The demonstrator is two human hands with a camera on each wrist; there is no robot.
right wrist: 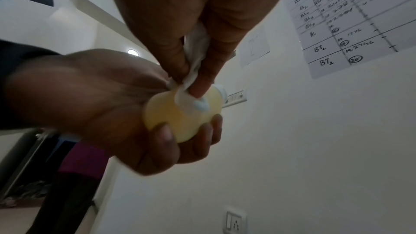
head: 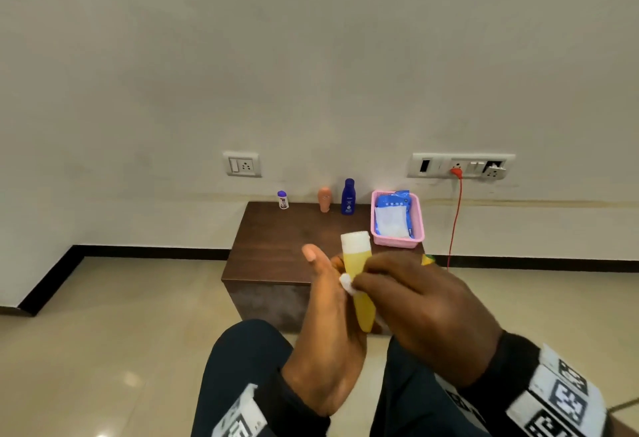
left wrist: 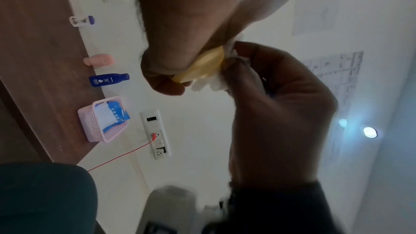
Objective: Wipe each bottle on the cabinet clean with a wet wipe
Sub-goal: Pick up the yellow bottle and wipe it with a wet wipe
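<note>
My left hand [head: 328, 291] grips a yellow bottle [head: 359, 264] with a white cap, held tilted above my lap in front of the cabinet [head: 276, 253]. My right hand [head: 401, 284] pinches a white wet wipe [head: 345, 284] and presses it against the bottle's side. In the right wrist view the wipe [right wrist: 193, 63] sits between thumb and fingers, touching the bottle's base [right wrist: 180, 122]. A small white bottle with a purple cap [head: 283, 200], a peach bottle [head: 324, 199] and a dark blue bottle [head: 348, 197] stand along the cabinet's back edge.
A pink basket [head: 420, 229] with a blue wipes pack [head: 394, 201] sits on the cabinet's right end. A red cable [head: 455, 215] hangs from the wall socket beside it. My dark-trousered knees are below, over a beige tiled floor.
</note>
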